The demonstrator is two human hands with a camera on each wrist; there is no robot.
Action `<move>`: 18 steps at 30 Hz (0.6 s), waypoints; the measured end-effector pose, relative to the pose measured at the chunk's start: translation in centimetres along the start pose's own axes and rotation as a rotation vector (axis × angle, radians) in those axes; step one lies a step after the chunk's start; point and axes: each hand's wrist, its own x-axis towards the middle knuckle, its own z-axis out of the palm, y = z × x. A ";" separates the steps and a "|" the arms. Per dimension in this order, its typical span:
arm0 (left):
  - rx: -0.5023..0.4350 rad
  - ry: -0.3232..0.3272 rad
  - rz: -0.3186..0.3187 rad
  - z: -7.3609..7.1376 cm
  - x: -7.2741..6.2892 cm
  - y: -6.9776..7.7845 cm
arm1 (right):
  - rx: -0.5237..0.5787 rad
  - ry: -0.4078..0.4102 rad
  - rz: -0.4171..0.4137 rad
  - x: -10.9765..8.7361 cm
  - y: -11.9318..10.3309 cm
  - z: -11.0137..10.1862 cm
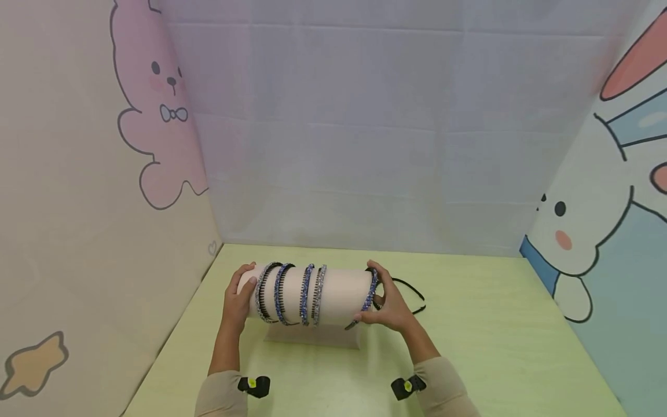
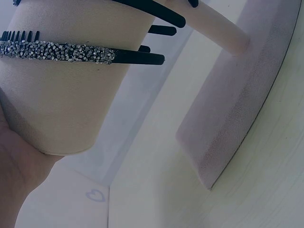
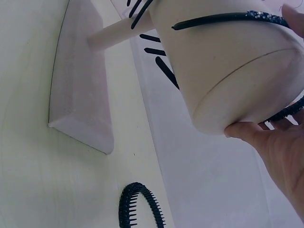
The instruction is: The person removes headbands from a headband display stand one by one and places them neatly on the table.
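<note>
A white roll-shaped headband stand lies crosswise, with several rhinestone headbands around it: silver, blue, blue and silver. My left hand grips the roll's left end, thumb over the front. At the right end, my right hand holds a blue headband, its thumb at the front and index finger near the top. In the right wrist view, that headband's dark lower end overlaps the roll, and one finger touches the roll's end. Part of another dark band shows behind the fingers.
Under the roll is the stand's pale base, joined by a post. More black headband lies on the greenish table behind my right hand. Cartoon-printed walls border the table's sides; a pale sheet hangs behind.
</note>
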 end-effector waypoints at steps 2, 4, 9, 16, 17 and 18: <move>-0.007 -0.004 -0.012 0.0 -0.1 0.2 | 0.016 0.009 -0.002 -0.1 0.6 -0.1; -0.011 -0.009 -0.018 0.1 -0.3 0.7 | 0.034 0.017 -0.004 -0.2 1.2 -0.2; -0.006 -0.014 -0.013 0.4 -0.9 2.2 | 0.066 0.048 0.003 -0.4 1.7 -0.1; 0.000 -0.007 -0.021 0.3 -0.9 1.8 | -0.049 0.097 0.045 -0.7 -0.7 0.8; -0.003 -0.007 -0.021 0.2 -0.7 1.5 | -0.092 0.102 0.040 -0.6 -1.2 0.9; -0.005 -0.006 -0.021 0.1 -0.6 1.2 | -0.137 0.107 0.034 -0.6 -1.6 1.0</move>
